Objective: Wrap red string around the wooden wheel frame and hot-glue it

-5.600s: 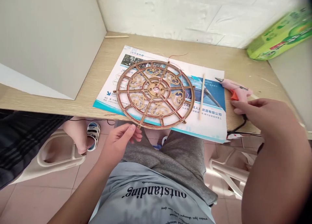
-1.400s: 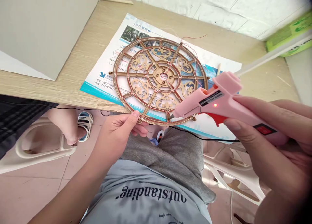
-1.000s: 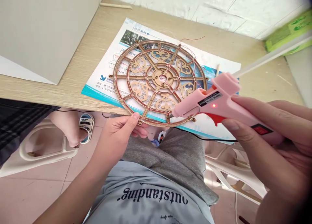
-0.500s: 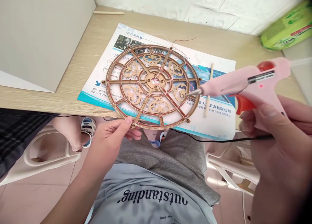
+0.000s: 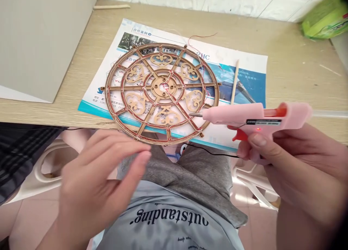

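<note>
My right hand [image 5: 296,159] grips a pink hot glue gun [image 5: 236,114] with a red trigger and a small red light. Its metal nozzle points left, over the lower right part of a round bronze-coloured wheel frame [image 5: 163,86]. Spokes, scroll ornaments and thin red and white wires [image 5: 202,74] make up the frame, which lies flat and overhangs the table's front edge. My left hand [image 5: 98,170] is off the frame, in front of its near rim. Thumb and index fingertip come together in a pinch; anything between them is too small to make out.
Under the frame lies a printed blue-and-white sheet [image 5: 244,63]. A thin wooden stick [image 5: 235,81] rests on it, another stick [image 5: 112,6] by the wall. A grey panel [image 5: 40,36] stands left; a green package [image 5: 324,19] is at right. A black cord [image 5: 214,152] hangs below the table edge.
My left hand has let go of the frame's rim and drawn back towards me. The glue gun has moved left and lower in view, its nozzle now further over the frame.
</note>
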`<state>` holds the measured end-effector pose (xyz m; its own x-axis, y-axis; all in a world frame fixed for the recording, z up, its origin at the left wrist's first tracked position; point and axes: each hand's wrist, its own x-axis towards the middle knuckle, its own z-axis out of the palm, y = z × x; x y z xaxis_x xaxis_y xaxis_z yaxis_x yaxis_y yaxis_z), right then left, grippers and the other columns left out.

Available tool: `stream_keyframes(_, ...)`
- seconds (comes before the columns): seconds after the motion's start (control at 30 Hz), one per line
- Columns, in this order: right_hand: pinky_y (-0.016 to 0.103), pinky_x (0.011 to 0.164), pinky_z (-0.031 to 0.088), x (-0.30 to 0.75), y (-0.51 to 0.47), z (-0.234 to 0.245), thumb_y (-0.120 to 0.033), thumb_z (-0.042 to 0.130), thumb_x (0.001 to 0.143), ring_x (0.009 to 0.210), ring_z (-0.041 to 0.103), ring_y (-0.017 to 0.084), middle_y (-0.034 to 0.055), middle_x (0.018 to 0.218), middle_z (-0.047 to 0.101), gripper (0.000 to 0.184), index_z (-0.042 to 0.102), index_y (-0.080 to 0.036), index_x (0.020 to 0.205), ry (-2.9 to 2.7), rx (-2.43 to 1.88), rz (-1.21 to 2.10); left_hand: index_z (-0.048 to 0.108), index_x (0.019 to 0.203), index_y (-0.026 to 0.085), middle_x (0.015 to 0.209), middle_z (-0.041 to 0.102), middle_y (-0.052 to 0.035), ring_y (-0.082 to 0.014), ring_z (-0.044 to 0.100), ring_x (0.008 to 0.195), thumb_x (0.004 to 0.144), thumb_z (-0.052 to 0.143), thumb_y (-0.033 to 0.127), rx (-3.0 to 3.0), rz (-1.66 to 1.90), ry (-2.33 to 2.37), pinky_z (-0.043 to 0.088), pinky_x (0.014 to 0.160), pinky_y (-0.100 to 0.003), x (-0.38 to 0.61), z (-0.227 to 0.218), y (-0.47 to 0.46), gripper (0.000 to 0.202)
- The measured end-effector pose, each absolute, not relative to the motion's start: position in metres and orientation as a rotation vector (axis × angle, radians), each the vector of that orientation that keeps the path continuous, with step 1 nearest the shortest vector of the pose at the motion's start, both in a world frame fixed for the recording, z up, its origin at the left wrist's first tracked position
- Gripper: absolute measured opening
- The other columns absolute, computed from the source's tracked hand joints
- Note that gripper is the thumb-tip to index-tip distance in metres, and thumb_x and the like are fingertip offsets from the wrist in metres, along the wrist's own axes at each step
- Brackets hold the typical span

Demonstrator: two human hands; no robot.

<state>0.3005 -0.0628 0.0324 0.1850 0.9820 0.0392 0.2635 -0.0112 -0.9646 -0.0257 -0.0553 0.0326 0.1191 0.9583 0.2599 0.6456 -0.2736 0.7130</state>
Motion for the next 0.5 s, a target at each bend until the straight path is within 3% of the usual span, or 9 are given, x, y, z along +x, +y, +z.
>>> stream_keyframes(0.1,0.023,0.054,0.06,0.293,-0.062,0.034,-0.035,0.086,0.097,0.066,0.068,0.015,0.0012,0.082,0.073,0.014,0.087,-0.035,0.111,-1.327,-1.503,0.934,0.073,0.12,0.033,0.123,0.082,0.0018,-0.0227,0.07,0.125,0.097,0.08,0.03,2.292,0.856,1.327,0.049,0.117,-0.043,-0.011,0.033,-0.041,0.024)
stream_keyframes(0.2,0.021,0.05,0.056,0.288,-0.059,0.037,-0.039,0.085,0.098,0.063,0.066,0.014,0.0009,0.08,0.073,0.013,0.087,-0.037,0.11,-1.383,-1.529,0.938,0.068,0.13,0.03,0.141,0.077,-0.0028,-0.0301,0.063,0.142,0.1,0.077,0.038,2.401,0.737,1.324,0.041,0.125,-0.051,-0.007,0.027,-0.029,0.032)
stream_keyframes(0.33,0.018,0.05,0.053,0.287,-0.056,0.039,-0.04,0.086,0.097,0.063,0.066,0.012,-0.0003,0.079,0.074,0.013,0.087,-0.039,0.109,-1.424,-1.545,0.933,0.066,0.134,0.029,0.149,0.073,-0.0046,-0.0319,0.061,0.146,0.101,0.076,0.041,2.463,0.665,1.347,0.038,0.123,-0.054,-0.009,0.021,-0.023,0.036)
stream_keyframes(0.5,0.016,0.05,0.052,0.289,-0.057,0.039,-0.038,0.086,0.096,0.061,0.065,0.011,-0.001,0.075,0.073,0.013,0.087,-0.037,0.109,-1.429,-1.564,0.955,0.067,0.131,0.028,0.144,0.076,-0.0033,-0.0289,0.063,0.143,0.102,0.074,0.039,2.405,0.702,1.367,0.044,0.122,-0.052,-0.009,0.017,-0.021,0.032)
